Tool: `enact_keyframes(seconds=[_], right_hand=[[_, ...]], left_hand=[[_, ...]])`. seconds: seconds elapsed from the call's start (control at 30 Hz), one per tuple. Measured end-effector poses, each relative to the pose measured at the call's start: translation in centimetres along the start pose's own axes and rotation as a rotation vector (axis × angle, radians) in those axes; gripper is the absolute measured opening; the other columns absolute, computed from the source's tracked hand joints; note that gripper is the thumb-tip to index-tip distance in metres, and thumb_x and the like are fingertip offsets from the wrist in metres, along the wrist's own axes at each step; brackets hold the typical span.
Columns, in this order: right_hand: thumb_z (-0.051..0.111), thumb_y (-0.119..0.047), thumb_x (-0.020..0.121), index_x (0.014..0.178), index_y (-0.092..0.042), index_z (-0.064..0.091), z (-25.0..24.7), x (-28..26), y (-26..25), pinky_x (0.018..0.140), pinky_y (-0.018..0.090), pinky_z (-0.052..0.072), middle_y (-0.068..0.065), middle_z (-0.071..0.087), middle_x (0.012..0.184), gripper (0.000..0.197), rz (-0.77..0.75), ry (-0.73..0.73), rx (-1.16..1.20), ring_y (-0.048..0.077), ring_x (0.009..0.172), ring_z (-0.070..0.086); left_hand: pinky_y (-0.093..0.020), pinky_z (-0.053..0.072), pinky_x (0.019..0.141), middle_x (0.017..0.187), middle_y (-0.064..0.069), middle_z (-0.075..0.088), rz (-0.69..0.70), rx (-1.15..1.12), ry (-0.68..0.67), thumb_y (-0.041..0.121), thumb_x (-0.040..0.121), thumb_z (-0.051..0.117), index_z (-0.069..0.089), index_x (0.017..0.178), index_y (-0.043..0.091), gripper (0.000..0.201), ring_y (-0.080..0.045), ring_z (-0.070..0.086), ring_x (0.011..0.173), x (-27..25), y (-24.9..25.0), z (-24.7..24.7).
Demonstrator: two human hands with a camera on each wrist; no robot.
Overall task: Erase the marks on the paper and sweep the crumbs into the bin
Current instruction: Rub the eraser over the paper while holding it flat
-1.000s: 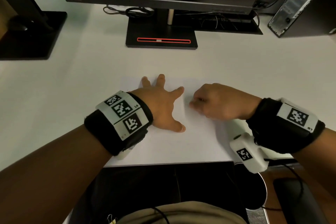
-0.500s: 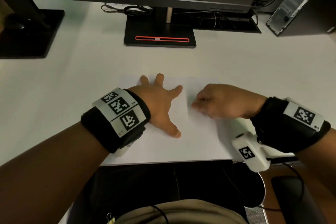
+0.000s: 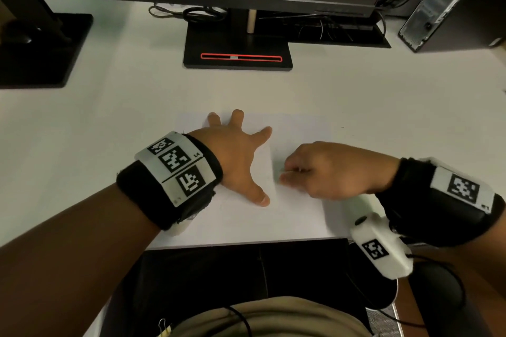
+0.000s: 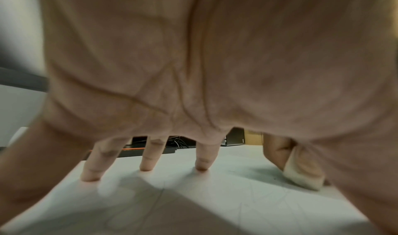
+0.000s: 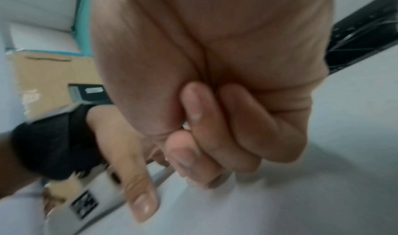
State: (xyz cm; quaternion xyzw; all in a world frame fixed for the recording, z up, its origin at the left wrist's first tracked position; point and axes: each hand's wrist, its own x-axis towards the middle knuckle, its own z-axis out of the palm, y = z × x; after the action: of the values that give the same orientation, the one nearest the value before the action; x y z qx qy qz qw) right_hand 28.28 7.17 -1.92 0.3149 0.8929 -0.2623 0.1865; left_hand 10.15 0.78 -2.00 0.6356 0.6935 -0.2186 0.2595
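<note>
A white sheet of paper [image 3: 299,131] lies on the white desk [image 3: 109,123] close to its front edge. My left hand [image 3: 235,156] lies flat on the sheet's left half, fingers [image 4: 148,160] spread and pressing down. My right hand [image 3: 323,169] is curled just right of it, fingertips down on the paper. It pinches a pale eraser [image 4: 301,175], whose tip touches the sheet. Faint pencil lines [image 4: 264,203] cross the paper near the eraser. In the right wrist view only a sliver of the eraser [image 5: 185,126] shows between the curled fingers.
A monitor stand [image 3: 237,49] with a red stripe sits behind the paper, with cables [image 3: 191,12] beside it. A second black stand [image 3: 41,49] is far left, a computer tower [image 3: 451,0] far right. A round dark bin [image 3: 383,295] sits below the desk's front edge, right.
My right hand has slid a little toward me across the paper with the eraser. The left hand stays pressed flat in the same place.
</note>
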Motion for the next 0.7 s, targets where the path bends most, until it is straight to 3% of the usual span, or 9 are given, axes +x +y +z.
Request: enact_keyframes(seconds=[0.13, 0.23, 0.4, 0.53, 0.7], right_hand=[[0.046, -0.036, 0.103, 0.073, -0.006, 0.056, -0.6, 0.4, 0.8, 0.062, 0.032, 0.042, 0.006, 0.062, 0.071, 0.043, 0.061, 0.112, 0.006, 0.016, 0.063, 0.053], [0.045, -0.037, 0.103, 0.07, -0.011, 0.052, 0.6, 0.2, -0.1, 0.061, 0.029, 0.041, 0.0, 0.057, 0.068, 0.043, -0.051, 0.032, -0.041, 0.016, 0.064, 0.051], [0.046, -0.038, 0.103, 0.069, -0.01, 0.052, -0.4, 0.1, 1.0, 0.061, 0.032, 0.039, 0.001, 0.059, 0.066, 0.044, 0.026, 0.085, -0.007, 0.014, 0.06, 0.051], [0.046, -0.039, 0.103, 0.067, -0.017, 0.048, 0.9, -0.6, 0.2, 0.061, 0.027, 0.036, -0.004, 0.053, 0.064, 0.043, -0.068, -0.009, -0.039, 0.011, 0.06, 0.048], [0.045, -0.041, 0.103, 0.07, -0.011, 0.053, 0.2, -0.6, 1.5, 0.067, 0.039, 0.048, 0.003, 0.061, 0.068, 0.045, -0.007, 0.049, 0.013, 0.017, 0.062, 0.053]], left_hand=[[-0.065, 0.034, 0.109, 0.162, 0.001, -0.015, -0.002, -0.004, 0.002, 0.086, 0.057, 0.069, -0.017, 0.15, 0.052, 0.131, -0.046, -0.011, 0.148, 0.0, 0.0, 0.1], [-0.063, 0.035, 0.109, 0.161, 0.0, -0.013, -0.002, -0.002, 0.001, 0.086, 0.058, 0.069, -0.016, 0.151, 0.052, 0.131, -0.046, -0.008, 0.148, -0.1, 0.0, 0.0], [-0.063, 0.035, 0.109, 0.161, 0.0, -0.011, -0.002, 0.014, 0.009, 0.086, 0.057, 0.069, -0.017, 0.151, 0.051, 0.132, -0.046, -0.006, 0.148, 0.0, 0.0, 0.0], [-0.062, 0.035, 0.109, 0.161, -0.001, -0.012, -0.003, 0.007, 0.006, 0.086, 0.058, 0.069, -0.016, 0.151, 0.051, 0.131, -0.046, -0.007, 0.148, 0.0, 0.0, 0.0], [-0.063, 0.034, 0.109, 0.161, 0.0, -0.014, -0.005, 0.01, 0.008, 0.087, 0.057, 0.068, -0.017, 0.15, 0.051, 0.131, -0.045, -0.008, 0.148, 0.0, 0.0, 0.1]])
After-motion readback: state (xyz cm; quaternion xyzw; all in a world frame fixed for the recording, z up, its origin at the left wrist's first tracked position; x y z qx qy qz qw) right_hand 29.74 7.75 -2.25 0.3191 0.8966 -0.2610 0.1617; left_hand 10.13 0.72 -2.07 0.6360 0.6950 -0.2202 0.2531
